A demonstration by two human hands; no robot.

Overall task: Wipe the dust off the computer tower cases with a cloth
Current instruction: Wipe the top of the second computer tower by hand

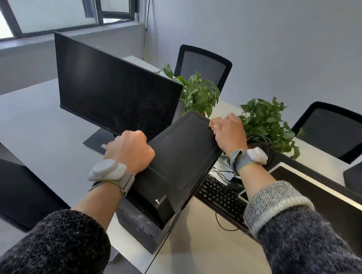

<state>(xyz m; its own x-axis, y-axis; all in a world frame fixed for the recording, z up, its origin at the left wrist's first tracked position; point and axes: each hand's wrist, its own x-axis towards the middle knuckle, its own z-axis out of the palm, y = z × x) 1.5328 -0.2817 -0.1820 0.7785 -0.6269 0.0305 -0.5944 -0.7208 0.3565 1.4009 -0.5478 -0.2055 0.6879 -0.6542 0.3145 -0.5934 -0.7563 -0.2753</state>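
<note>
Head view, the only cam I've got. Centre of frame: black metal computer tower case (177, 158), tilted, broad side panel facing up twd me, far end higher than near end. The near end sits low in the frame centre, by the seam betw two desk tops. I can't tell if it touches the pale grey desk top (39, 127) or hangs just above it.

Left hand (130, 152), centre-left: fingers curled over the case's left edge, knuckles up, gripping it. Right hand (228, 132), centre-right: fingers wrapped round the case's far right corner, also gripping. Each wrist has a grey strap w/ a pale rounded pod: left wrist strap (106, 169), right wrist strap (256, 155). Dark knit sleeves (56, 248) fill the lower corners.

Behind the case, upper left-centre: wide black flat monitor (114, 88), screen dark, on a flat stand. The case's far end overlaps its lower right corner in frame; contact unclear. Right of the monitor is a green leafy potted plant (198, 92). A second green leafy plant (267, 124) is just behind the right hand.

Black mesh office chair (203, 66) at top centre, second black mesh chair (332, 129) at right edge. Black keyboard (221, 197) lower right of the case, partly under the right forearm, w/ thin black cables (224, 172) beside it. Dark-framed window (54, 13) upper left.
</note>
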